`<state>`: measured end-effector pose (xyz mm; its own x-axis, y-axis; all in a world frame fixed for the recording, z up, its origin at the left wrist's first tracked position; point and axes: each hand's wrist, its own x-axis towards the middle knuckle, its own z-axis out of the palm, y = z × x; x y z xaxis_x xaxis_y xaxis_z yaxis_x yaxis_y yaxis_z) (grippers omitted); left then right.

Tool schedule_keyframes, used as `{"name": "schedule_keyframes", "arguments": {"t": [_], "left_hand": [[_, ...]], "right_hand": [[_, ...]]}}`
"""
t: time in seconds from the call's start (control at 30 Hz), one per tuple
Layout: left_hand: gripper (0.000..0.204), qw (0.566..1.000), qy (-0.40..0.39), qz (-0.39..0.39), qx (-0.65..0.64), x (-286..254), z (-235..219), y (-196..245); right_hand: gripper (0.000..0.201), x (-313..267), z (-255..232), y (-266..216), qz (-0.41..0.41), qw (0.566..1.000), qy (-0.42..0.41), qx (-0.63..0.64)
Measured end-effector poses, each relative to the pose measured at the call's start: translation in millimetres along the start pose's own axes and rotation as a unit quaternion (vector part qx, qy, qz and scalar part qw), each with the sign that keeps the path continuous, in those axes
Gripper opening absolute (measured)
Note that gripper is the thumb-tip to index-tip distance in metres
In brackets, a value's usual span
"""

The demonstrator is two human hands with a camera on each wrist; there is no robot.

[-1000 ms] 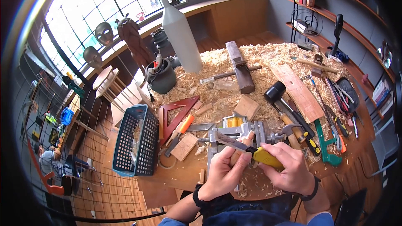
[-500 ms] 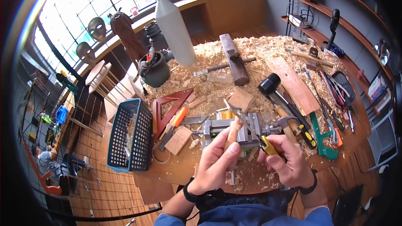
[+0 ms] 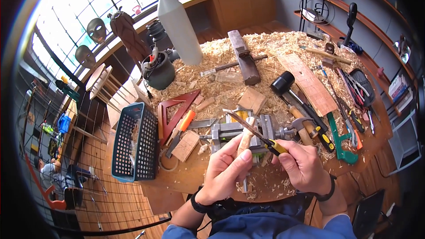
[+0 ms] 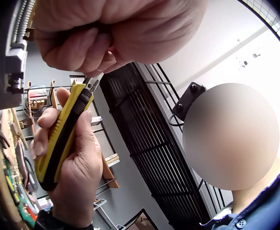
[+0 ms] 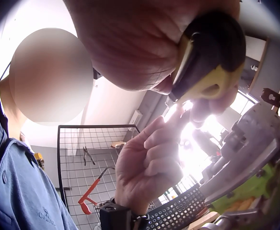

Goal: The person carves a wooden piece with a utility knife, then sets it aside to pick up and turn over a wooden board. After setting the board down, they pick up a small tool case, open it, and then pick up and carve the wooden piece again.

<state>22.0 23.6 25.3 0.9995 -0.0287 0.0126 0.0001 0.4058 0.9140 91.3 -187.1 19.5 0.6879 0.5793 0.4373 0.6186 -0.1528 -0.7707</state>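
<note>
In the head view the left hand (image 3: 226, 170) pinches a small pale carved wood piece (image 3: 246, 138), which points up and slightly right. The right hand (image 3: 303, 166) grips a yellow and black utility knife (image 3: 275, 147); its long blade (image 3: 248, 127) slants up to the left across the upper part of the wood. Seen from the left wrist, the knife's yellow handle (image 4: 58, 136) lies within the curled fingers of the right hand (image 4: 77, 167). In the right wrist view the left hand (image 5: 149, 160) has its fingers bent, and glare hides the wood piece.
A metal vise (image 3: 228, 132) stands just beyond the hands. Left are a perforated basket (image 3: 147, 150), a red triangle (image 3: 170, 126) and an orange-handled tool (image 3: 187, 120). Right lie a black mallet (image 3: 283, 82), a hammer (image 3: 303, 125) and a green saw (image 3: 343, 150). Shavings (image 3: 212, 88) spread behind.
The knife first lay across the wood, moved off to the right, and now lies across it again. The wood has come upright between the left fingers. The view has shifted slightly.
</note>
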Motion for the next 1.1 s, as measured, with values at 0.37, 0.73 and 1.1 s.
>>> {"name": "schedule_keyframes", "arguments": {"t": [0.37,0.73,1.1], "left_hand": [[0.059,1.0,0.022,0.004,0.007,-0.6,3.0,0.6],[0.056,0.999,-0.017,-0.03,-0.033,-0.9,-4.7,2.6],[0.058,0.999,-0.001,-0.018,-0.036,-0.7,-0.8,3.8]], "right_hand": [[0.031,1.3,3.9,0.6,-0.028,1.0,0.007,-0.01],[0.032,1.1,6.3,3.3,-0.032,0.999,0.005,-0.017],[0.033,2.8,6.1,2.4,-0.044,0.998,0.008,-0.042]]}}
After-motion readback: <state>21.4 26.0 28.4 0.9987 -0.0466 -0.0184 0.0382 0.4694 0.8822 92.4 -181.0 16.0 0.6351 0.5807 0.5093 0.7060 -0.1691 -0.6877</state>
